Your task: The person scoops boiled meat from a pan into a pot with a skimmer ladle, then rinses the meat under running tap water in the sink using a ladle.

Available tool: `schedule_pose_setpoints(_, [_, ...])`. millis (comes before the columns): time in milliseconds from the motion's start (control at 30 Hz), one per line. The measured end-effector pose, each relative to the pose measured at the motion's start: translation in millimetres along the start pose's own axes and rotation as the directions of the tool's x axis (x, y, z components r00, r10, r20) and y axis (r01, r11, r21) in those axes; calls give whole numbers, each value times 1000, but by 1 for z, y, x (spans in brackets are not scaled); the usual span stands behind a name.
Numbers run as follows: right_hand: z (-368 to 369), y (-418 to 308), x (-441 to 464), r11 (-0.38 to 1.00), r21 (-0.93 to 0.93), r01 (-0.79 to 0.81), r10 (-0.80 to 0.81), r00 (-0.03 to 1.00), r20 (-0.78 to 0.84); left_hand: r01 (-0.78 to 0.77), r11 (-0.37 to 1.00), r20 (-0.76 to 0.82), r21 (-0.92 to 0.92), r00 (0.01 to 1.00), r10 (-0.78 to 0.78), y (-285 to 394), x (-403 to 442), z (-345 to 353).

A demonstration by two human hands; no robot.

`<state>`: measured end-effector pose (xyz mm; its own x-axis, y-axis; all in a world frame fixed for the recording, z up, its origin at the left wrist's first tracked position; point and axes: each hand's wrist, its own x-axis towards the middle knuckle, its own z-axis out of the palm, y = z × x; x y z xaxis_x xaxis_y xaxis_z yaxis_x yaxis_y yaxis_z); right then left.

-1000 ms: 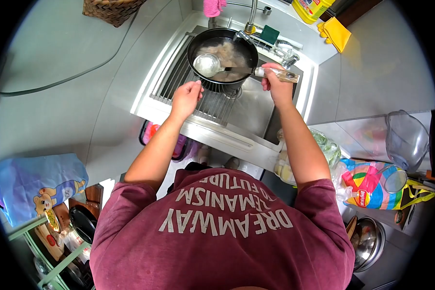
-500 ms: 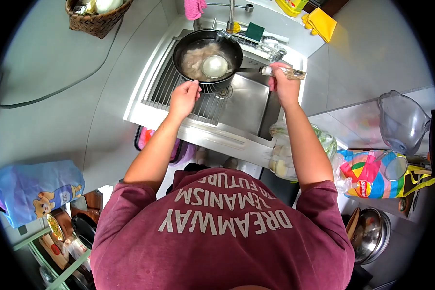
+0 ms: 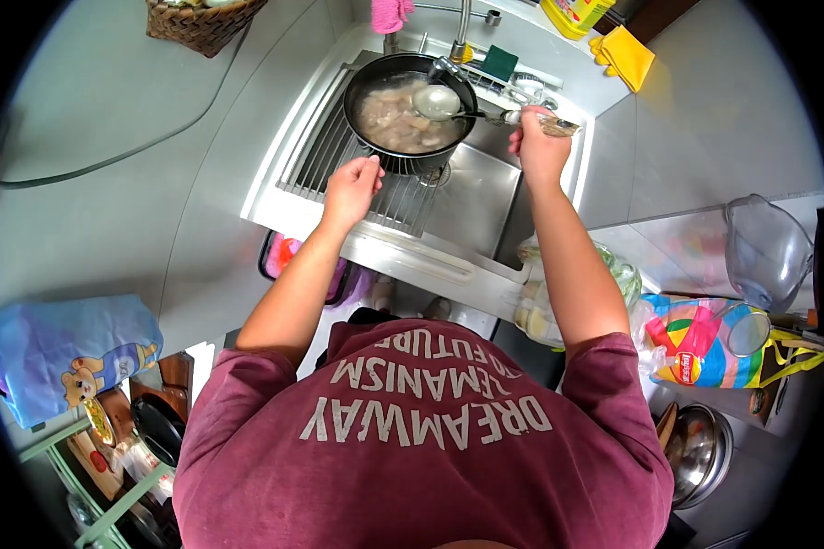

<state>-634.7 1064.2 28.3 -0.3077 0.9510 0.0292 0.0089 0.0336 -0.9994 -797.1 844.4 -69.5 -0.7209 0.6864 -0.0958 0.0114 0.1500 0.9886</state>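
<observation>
A black pot point(image 3: 410, 157) stands over the rack in the sink, under the faucet. Pale pieces of food point(image 3: 398, 119) lie in cloudy liquid inside it. My right hand point(image 3: 540, 151) is closed around the handle of a ladle point(image 3: 437, 102), whose bowl is over the right part of the pot's contents. At the pot's near edge, my left hand point(image 3: 353, 190) has its fingers pressed together; what they grip, if anything, is too hidden to name.
Behind the pot are the faucet point(image 3: 464, 27), a green scouring pad point(image 3: 500, 62) and a pink cloth point(image 3: 392, 15). Yellow gloves point(image 3: 627, 57) lie at the back right. A woven basket point(image 3: 203, 27) is at the back left, a clear pitcher point(image 3: 767, 252) at the right.
The ladle's bowl has moved within the pot, from near its lower middle to its right side and farther back. My right hand moved with it. The whole view has shifted slightly.
</observation>
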Motion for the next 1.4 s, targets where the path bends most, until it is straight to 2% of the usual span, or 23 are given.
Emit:
schedule_pose_setpoints(400, [31, 12, 8, 994, 106, -4, 2, 1000, 18, 8, 1000, -1, 0, 1000, -8, -4, 0, -19])
schedule_pose_setpoints(667, [22, -3, -10, 987, 159, -31, 17, 996, 90, 5, 1000, 5, 21, 1000, -5, -2, 4, -22])
schedule_pose_setpoints(1033, [-46, -53, -28, 979, 205, 14, -31, 996, 79, -33, 999, 135, 38, 990, 28, 9, 1, 20])
schedule_pose_setpoints(1233, [-105, -77, -33, 981, 181, 71, -71, 997, -2, -36, 995, 257, 91, 966, 12, 20, -3, 57])
schedule_pose_setpoints(1400, [-142, -69, -37, 992, 94, 83, -74, 993, -94, -20, 992, 305, 124, 952, -19, 13, -7, 79])
